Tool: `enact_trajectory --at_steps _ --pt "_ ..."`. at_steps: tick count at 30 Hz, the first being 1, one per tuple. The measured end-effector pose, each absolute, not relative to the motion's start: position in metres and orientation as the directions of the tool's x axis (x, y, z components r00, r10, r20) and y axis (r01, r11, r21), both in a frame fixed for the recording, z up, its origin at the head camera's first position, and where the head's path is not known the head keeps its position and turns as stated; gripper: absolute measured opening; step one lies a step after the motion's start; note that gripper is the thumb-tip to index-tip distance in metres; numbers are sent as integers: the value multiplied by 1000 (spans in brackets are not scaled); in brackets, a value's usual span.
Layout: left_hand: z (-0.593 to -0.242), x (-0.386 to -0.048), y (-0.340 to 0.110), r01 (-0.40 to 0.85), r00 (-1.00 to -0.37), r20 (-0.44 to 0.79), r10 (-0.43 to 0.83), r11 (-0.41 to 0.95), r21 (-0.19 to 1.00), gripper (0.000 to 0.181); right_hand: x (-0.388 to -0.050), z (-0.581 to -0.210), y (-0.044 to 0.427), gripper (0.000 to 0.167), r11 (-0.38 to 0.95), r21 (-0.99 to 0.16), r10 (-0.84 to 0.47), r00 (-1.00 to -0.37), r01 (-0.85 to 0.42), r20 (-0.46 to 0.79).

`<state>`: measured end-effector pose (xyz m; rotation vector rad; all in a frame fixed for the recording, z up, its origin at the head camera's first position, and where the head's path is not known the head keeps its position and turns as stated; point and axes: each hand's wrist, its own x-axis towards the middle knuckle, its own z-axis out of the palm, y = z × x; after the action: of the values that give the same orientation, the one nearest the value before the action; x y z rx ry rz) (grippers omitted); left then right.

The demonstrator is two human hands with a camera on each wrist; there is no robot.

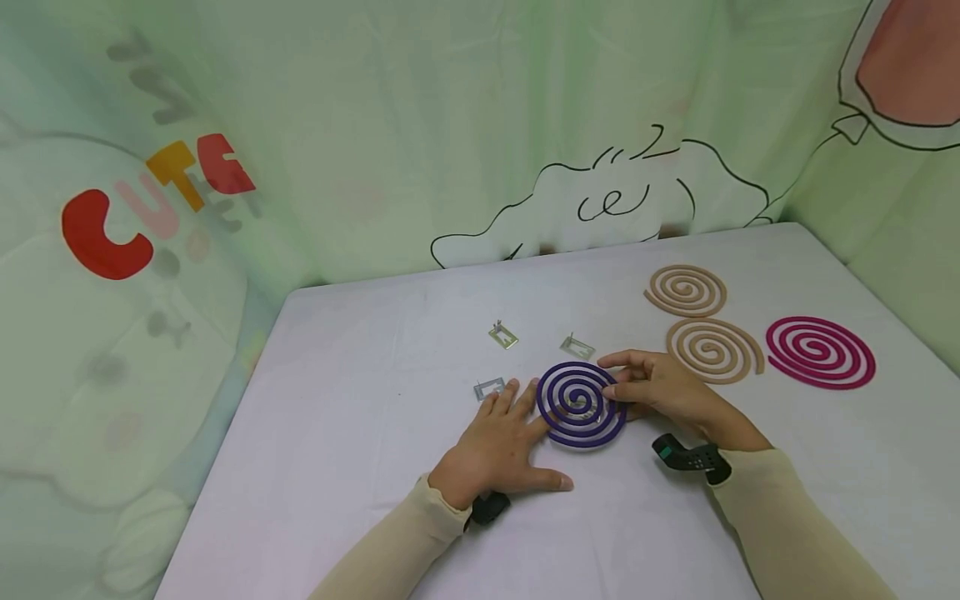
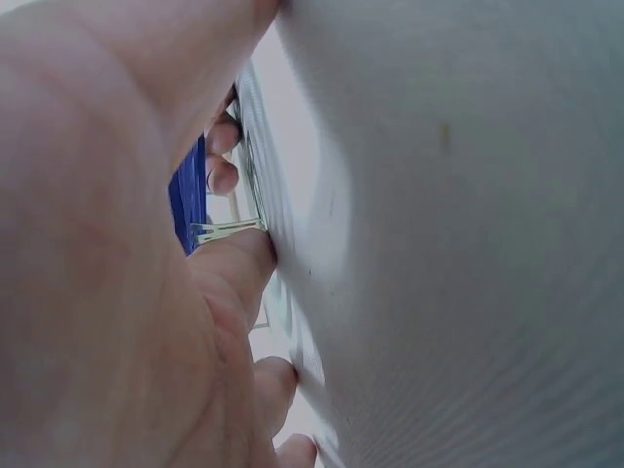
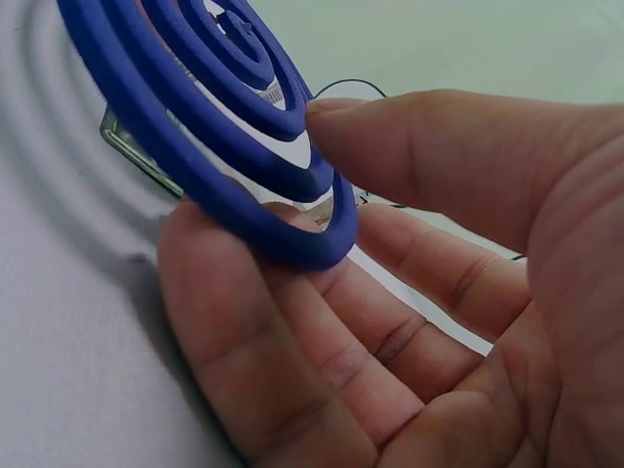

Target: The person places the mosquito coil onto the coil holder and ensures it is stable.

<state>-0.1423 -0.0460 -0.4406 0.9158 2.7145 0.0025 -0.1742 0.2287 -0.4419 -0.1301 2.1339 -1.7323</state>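
Left hand (image 1: 501, 450) rests on the white table (image 1: 337, 375), fingers spread; right hand (image 1: 667, 393) pinches a purple coil (image 1: 577, 398) above it, midway between side edges. Tan coils (image 1: 708, 348) lie toward the far right corner; curtain (image 1: 375, 150) behind reads "CUTE".

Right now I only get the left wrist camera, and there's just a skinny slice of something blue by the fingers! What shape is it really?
Observer: It's a spiral: a blue-purple mosquito coil.
Operator: Cool! I can see some fingertips past it, but no thumb. How is it being held?
Observer: The right hand pinches its edge between thumb and fingers.
Operator: Are there any more swirly ones? My picture is mostly a big palm!
Observer: Yes, three more lie past that hand: two tan mosquito coils and one magenta mosquito coil.
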Motion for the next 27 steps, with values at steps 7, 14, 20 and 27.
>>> enact_trajectory --at_steps 7,14,20,27 --pt "-440 -143 -46 586 -764 -270 586 805 90 107 -174 -441 228 60 248 -954 -304 -921 170 -243" --pt "-440 -143 -46 581 -766 -276 581 809 89 107 -175 -441 228 60 251 -953 -303 -921 172 -246" --pt "-439 -144 -47 577 -768 -275 579 811 98 107 -176 -442 227 58 255 -953 -297 -924 166 -240" --pt "-438 -143 -46 581 -766 -267 584 808 98 107 -177 -443 227 56 245 -955 -280 -931 169 -236"
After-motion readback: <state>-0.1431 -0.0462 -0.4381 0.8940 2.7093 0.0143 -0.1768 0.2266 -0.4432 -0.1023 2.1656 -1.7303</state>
